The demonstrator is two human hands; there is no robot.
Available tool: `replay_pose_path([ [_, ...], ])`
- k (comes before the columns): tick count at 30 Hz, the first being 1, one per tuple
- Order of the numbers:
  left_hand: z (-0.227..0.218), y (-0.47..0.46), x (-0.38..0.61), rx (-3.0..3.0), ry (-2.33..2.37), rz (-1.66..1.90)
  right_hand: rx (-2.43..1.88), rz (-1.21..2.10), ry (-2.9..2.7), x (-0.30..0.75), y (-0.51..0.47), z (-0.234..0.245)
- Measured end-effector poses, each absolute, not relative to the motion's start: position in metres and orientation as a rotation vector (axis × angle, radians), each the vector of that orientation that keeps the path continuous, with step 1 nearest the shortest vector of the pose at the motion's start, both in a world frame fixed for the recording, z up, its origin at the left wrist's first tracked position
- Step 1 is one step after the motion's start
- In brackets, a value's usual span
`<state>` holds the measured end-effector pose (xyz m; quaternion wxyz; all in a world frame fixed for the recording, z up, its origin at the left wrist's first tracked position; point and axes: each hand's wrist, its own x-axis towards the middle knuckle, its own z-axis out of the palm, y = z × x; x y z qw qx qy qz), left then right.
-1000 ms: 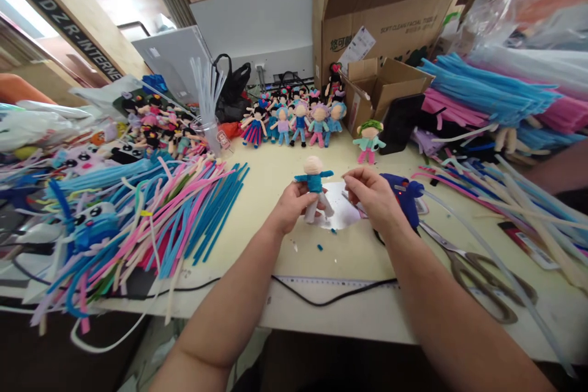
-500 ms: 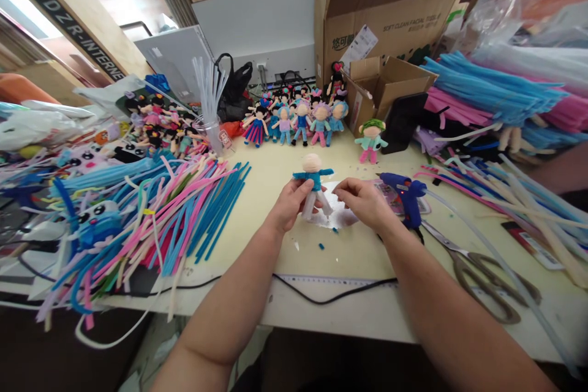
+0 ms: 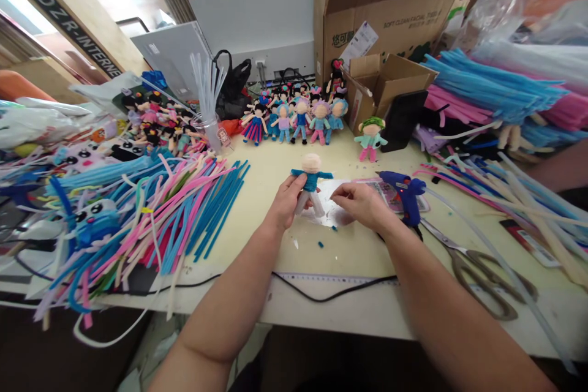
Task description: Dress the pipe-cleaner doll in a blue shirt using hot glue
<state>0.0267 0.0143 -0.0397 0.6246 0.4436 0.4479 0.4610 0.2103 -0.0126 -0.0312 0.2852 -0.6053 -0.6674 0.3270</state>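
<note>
My left hand (image 3: 285, 201) is closed round a small pipe-cleaner doll (image 3: 311, 180), held upright by its side. The doll has a bald cream head, a teal top with arms stretched out and pale white legs. To its right, my right hand (image 3: 361, 201) is closed in a pinch, apart from the doll; whatever its fingertips may hold is too small to make out. Beneath both lies a shiny clear sheet (image 3: 337, 211) on the table. Two teal snippets (image 3: 320, 244) lie just in front of it. A blue glue gun (image 3: 407, 191) rests right of my right hand.
Large scissors (image 3: 478, 269) lie at the right. Teal pipe cleaners (image 3: 220, 211) and a mixed-colour heap (image 3: 151, 208) cover the left. Several finished dolls (image 3: 301, 119) stand at the back, a green-haired doll (image 3: 370, 138) apart from them. A black cable (image 3: 316, 300) crosses the front edge.
The doll has turned and tilted slightly in my left hand, its legs shifting a little to the left. My right hand stays pinched at nearly the same spot.
</note>
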Motion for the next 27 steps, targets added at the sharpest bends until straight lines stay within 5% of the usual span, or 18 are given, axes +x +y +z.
replay_pose_path([
  [27, -0.0382, 0.0191, 0.0243, 0.775, 0.934, 1.015, -1.801, 0.670, -1.896, 0.2033, -0.0094, -0.0372],
])
